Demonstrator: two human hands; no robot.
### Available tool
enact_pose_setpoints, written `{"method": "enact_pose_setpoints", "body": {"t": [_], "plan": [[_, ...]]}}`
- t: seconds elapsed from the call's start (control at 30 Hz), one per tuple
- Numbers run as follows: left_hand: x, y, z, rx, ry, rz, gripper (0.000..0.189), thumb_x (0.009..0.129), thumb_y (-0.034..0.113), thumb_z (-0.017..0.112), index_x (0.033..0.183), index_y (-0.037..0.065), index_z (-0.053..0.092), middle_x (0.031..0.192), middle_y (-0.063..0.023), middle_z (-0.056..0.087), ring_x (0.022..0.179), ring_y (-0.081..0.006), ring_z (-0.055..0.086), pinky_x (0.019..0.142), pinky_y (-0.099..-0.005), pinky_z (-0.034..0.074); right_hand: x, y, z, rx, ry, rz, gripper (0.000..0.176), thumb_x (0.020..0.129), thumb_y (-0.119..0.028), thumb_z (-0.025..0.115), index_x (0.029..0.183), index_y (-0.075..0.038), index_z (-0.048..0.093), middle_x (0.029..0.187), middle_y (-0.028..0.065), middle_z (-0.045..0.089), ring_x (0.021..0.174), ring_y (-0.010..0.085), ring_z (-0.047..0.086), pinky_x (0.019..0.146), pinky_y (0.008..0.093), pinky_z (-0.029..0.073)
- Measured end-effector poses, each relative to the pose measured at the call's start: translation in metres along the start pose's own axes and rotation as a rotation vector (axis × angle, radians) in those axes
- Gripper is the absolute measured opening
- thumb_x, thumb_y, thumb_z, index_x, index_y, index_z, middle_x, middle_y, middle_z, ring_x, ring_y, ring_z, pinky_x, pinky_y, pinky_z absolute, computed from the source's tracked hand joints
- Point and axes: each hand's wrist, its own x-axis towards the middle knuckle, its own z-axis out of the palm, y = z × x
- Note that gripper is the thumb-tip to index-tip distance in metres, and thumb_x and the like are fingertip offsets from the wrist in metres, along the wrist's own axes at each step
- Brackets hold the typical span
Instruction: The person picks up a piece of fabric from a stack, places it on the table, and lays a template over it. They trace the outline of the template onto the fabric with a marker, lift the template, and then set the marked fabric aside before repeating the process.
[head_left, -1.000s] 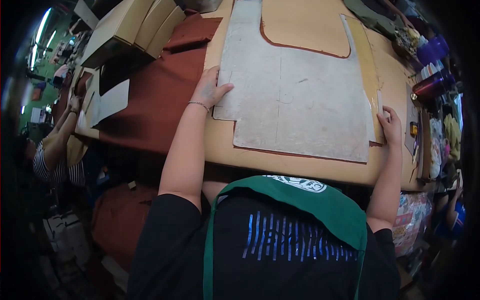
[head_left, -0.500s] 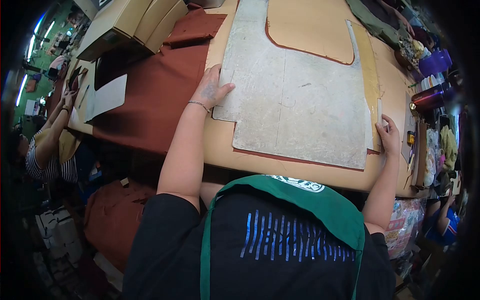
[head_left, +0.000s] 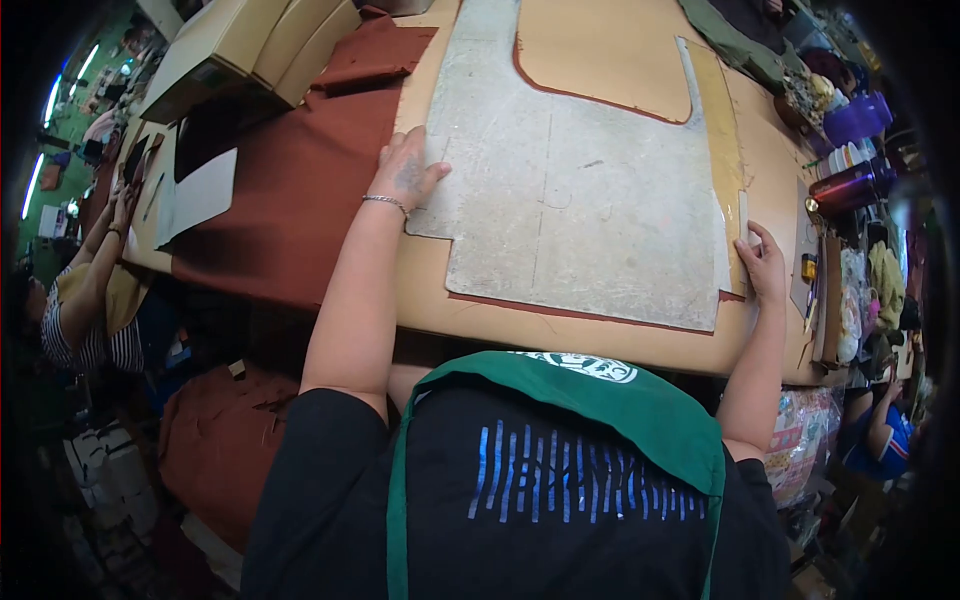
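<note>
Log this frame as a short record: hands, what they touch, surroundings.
left hand: flat on the left edge of the template
right hand: at the template's right edge, grip unclear
template: grey, flat on a rust sheet on the table
left of it: rust fabric, boxes
nearby: another person, far left

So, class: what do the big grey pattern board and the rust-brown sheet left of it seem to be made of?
Big grey pattern board: probably stiff card or thin sheet metal; flat, matt, scuffed, crisp cut edges. Rust-brown sheet: likely cloth or soft leatherette; matt, limp, draping downward at its near edge.
</note>
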Motion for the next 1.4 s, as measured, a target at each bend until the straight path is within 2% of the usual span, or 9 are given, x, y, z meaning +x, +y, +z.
{"method": "enact_pose_setpoints", "body": {"t": [0.17,0.23,0.33,0.5,0.8,0.9,1.0,1.13,1.4], "plan": [[-0.002,-0.006,0.007,-0.038,0.088,0.066,0.059,0.068,0.015,0.068,0.117,-0.003,0.042,0.111,-0.0226,0.048,0.107,-0.0346,0.044,0.092,-0.0377,0.035,-0.003,0.000,0.003,-0.055,0.061,-0.038,0.045,0.070,-0.020,0.070,0.110,-0.007,0.055,0.063,0.0015,0.051,0.055,0.0086,0.046,0.051,0.0240,0.039],[-0.001,-0.019,0.015,-0.025,0.196,0.260,0.052,0.071,0.017,0.065,0.114,-0.001,0.043,0.106,-0.0228,0.051,0.100,-0.0368,0.047,0.087,-0.0402,0.037,-0.007,-0.008,0.002,-0.096,0.097,-0.076,0.044,0.068,-0.024,0.071,0.107,-0.008,0.056,0.062,0.0028,0.051,0.055,0.0113,0.048,0.052,0.0264,0.040],[0.001,-0.015,0.014,0.024,0.111,0.133,0.058,0.074,0.016,0.062,0.121,-0.005,0.037,0.106,-0.0270,0.045,0.099,-0.0372,0.046,0.088,-0.0378,0.038,-0.014,-0.022,0.002,-0.054,0.108,0.004,0.044,0.066,-0.025,0.072,0.105,-0.009,0.058,0.062,0.0031,0.049,0.055,0.0122,0.046,0.053,0.0272,0.040],[0.004,-0.020,0.021,0.099,0.103,0.107,0.059,0.077,0.021,0.060,0.125,-0.002,0.036,0.096,-0.0189,0.044,0.091,-0.0312,0.046,0.085,-0.0330,0.037,-0.010,-0.014,0.004,-0.046,0.071,0.039,0.049,0.066,-0.028,0.072,0.109,-0.010,0.058,0.060,0.0030,0.047,0.054,0.0132,0.046,0.053,0.0276,0.040],[0.003,-0.020,0.018,0.082,0.127,0.092,0.053,0.078,0.026,0.060,0.120,-0.001,0.043,0.096,-0.0139,0.041,0.084,-0.0249,0.046,0.081,-0.0311,0.039,-0.013,-0.019,0.004,-0.094,0.111,0.044,0.049,0.065,-0.032,0.071,0.107,-0.011,0.058,0.064,0.0069,0.051,0.057,0.0165,0.050,0.055,0.0299,0.043],[0.001,-0.020,0.020,0.046,0.164,0.094,0.052,0.078,0.027,0.060,0.119,0.000,0.045,0.095,-0.0137,0.041,0.081,-0.0239,0.046,0.080,-0.0310,0.040,-0.015,-0.023,0.003,-0.099,0.103,0.041,0.048,0.066,-0.031,0.071,0.106,-0.009,0.058,0.066,0.0075,0.052,0.058,0.0169,0.051,0.057,0.0301,0.043],[-0.003,-0.022,0.024,0.014,0.188,0.099,0.051,0.078,0.028,0.060,0.119,0.000,0.045,0.095,-0.0142,0.041,0.082,-0.0250,0.047,0.080,-0.0317,0.040,-0.009,-0.003,0.007,-0.072,0.136,-0.149,0.047,0.067,-0.030,0.070,0.106,-0.008,0.057,0.067,0.0084,0.052,0.061,0.0171,0.051,0.058,0.0296,0.043],[-0.010,-0.023,0.030,-0.025,0.322,0.160,0.048,0.075,0.027,0.063,0.114,0.002,0.049,0.094,-0.0167,0.043,0.082,-0.0315,0.050,0.074,-0.0368,0.043,-0.012,-0.005,0.005,-0.001,0.056,-0.112,0.046,0.070,-0.017,0.069,0.111,-0.004,0.053,0.065,-0.0010,0.042,0.059,0.0085,0.039,0.054,0.0227,0.036],[-0.015,-0.016,0.029,-0.006,0.302,0.115,0.051,0.078,0.035,0.058,0.117,0.003,0.048,0.100,-0.0147,0.042,0.092,-0.0316,0.047,0.080,-0.0394,0.040,-0.011,0.001,0.000,0.115,-0.057,-0.092,0.047,0.068,-0.008,0.069,0.111,-0.001,0.051,0.068,-0.0011,0.042,0.060,0.0082,0.040,0.055,0.0218,0.038]]}}
